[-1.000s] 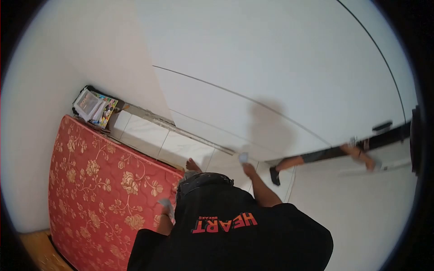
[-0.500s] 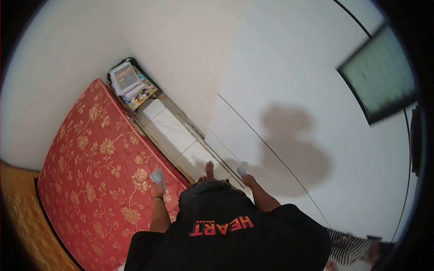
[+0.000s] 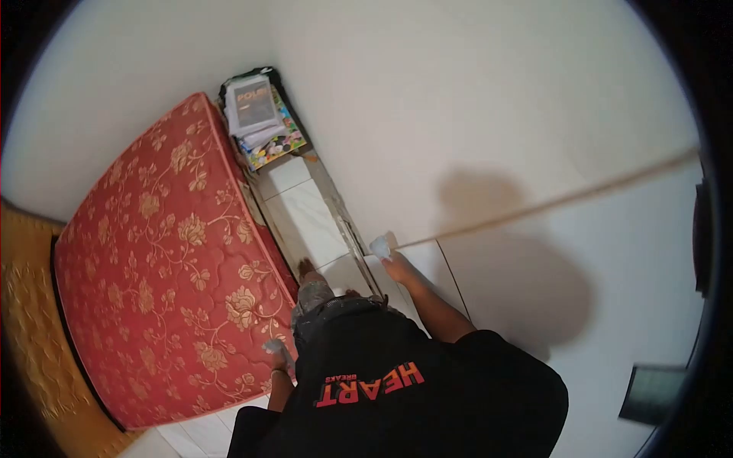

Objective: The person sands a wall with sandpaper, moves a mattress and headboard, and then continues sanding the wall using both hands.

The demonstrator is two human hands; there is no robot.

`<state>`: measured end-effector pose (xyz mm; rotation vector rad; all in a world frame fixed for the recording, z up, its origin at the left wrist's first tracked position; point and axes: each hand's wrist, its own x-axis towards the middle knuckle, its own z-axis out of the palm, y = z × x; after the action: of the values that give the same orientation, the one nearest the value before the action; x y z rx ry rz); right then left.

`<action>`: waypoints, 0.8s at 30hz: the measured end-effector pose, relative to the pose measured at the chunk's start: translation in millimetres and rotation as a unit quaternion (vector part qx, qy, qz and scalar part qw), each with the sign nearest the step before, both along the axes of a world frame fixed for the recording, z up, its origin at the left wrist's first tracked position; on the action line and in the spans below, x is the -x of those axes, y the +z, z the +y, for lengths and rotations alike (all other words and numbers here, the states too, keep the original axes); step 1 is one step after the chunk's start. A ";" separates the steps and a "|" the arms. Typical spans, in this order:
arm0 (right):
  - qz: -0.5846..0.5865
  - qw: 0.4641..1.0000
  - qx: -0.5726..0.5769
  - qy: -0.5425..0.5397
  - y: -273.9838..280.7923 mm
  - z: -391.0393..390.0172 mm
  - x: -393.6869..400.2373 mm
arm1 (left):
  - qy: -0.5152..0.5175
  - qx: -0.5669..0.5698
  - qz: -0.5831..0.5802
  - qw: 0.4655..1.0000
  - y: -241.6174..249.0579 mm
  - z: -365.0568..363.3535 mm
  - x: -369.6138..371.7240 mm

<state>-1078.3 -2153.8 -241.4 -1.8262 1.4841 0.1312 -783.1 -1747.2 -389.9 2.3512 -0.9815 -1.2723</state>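
Note:
My left hand is low beside the red floral mattress, closed on a small light-grey cloth. My right hand is stretched forward near the white panel, closed on another small light-grey cloth. Each cloth is bunched, and its exact kind cannot be made out. The fingers are small and partly hidden by the cloths.
A narrow tiled strip of floor runs between mattress and wall. Papers and a colourful board are stacked at its far end. A gold padded headboard stands left; a dark greenish pane shows lower right.
My view has turned and moved toward the stacked papers. My left hand is now lower and nearer my body; my right hand reaches farther forward. Both still hold the cloths.

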 end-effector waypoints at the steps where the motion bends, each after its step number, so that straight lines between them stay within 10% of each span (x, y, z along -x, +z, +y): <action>1: -0.004 1.000 -0.027 0.012 0.2 -13.5 -16.7 | -0.013 -0.003 -0.016 1.000 5.2 -27.6 -9.5; 3: -0.011 1.000 -0.018 0.019 -41.1 -35.0 -22.7 | -0.051 -0.007 -0.057 0.997 25.2 -57.2 -31.4; 4: -0.004 0.999 -0.038 0.023 -54.6 -44.9 -25.7 | 0.152 0.025 0.046 0.987 55.5 -87.5 -36.0; 6: 0.014 0.997 -0.067 0.033 -107.4 -66.9 -17.0 | -0.143 0.042 -0.160 0.976 -5.1 -83.3 -87.3; 7: 0.088 0.990 -0.106 0.013 -145.4 -73.7 -9.1 | 0.236 0.151 0.053 0.958 18.2 -107.9 -89.8; 8: 0.157 0.978 -0.138 -0.010 -183.3 -74.0 -25.0 | 0.326 -0.001 0.068 0.943 -11.3 -110.3 -119.4; 11: 0.052 0.991 -0.108 0.056 -43.3 -99.7 -114.9 | 0.317 0.051 0.010 0.947 -16.1 -132.1 -192.4; 17: -0.031 0.995 -0.091 -0.015 -10.2 -154.7 -198.4 | 0.419 0.030 0.064 0.905 44.9 -225.2 -263.7; 21: 0.012 0.995 -0.098 0.011 -37.2 -194.2 -201.0 | 0.407 0.064 0.092 0.906 -22.9 -250.6 -280.2; 22: 0.038 0.992 -0.087 0.077 -27.5 -204.4 -202.1 | 0.043 -0.019 -0.140 0.989 -48.7 -267.1 -288.6; 24: 0.060 0.991 -0.090 0.082 -31.3 -222.4 -196.3 | -0.020 -0.015 -0.152 0.988 -48.4 -296.1 -279.3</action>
<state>-882.0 -2376.2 -272.6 -1.8173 1.3537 0.4478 -503.7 -2043.3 -438.4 2.6149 -1.1087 -0.9634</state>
